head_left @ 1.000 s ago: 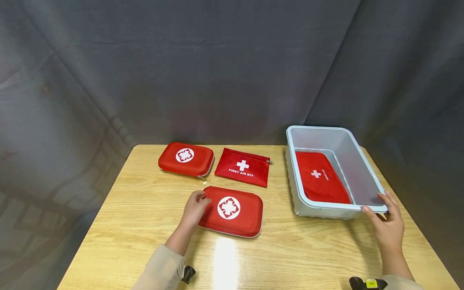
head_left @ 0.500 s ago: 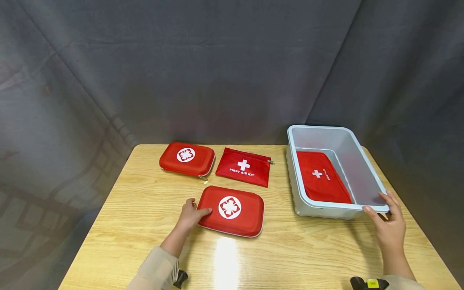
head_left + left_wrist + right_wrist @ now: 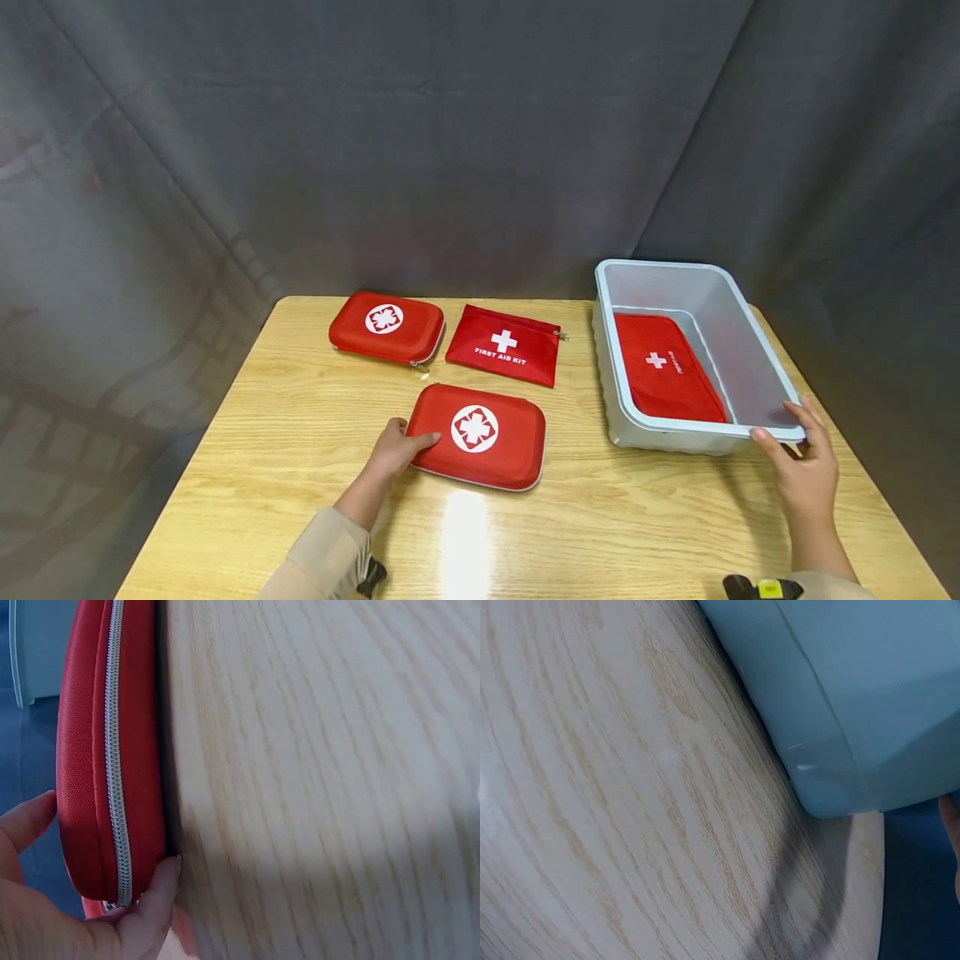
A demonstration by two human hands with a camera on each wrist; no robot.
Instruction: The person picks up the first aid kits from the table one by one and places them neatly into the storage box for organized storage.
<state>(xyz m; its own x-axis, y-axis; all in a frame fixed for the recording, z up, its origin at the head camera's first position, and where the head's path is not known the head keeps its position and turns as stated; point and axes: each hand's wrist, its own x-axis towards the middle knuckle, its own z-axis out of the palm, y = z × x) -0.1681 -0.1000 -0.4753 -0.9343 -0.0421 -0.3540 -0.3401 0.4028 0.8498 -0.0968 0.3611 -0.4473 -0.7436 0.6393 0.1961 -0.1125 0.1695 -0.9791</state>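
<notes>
Red, the near case [image 3: 513, 442] lies on the table [image 3: 600, 521], its left end pinched by the left hand [image 3: 394, 450]; a deeper, level grip should steady it. Well apart, the right hand [image 3: 808, 471] grips the bin [image 3: 652, 438] at a corner.

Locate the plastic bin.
In the head view, the plastic bin sits on the table at right, with the right hand holding its near right corner.

We wear a beige cloth left sleeve [image 3: 318, 554] with a small black device [image 3: 371, 577] at its cuff and a beige right sleeve [image 3: 828, 586], beside which a rounded black device [image 3: 740, 588] bears a yellow rectangular label [image 3: 769, 588]. Our left hand [image 3: 394, 451] and right hand [image 3: 806, 475] are bare.
</notes>
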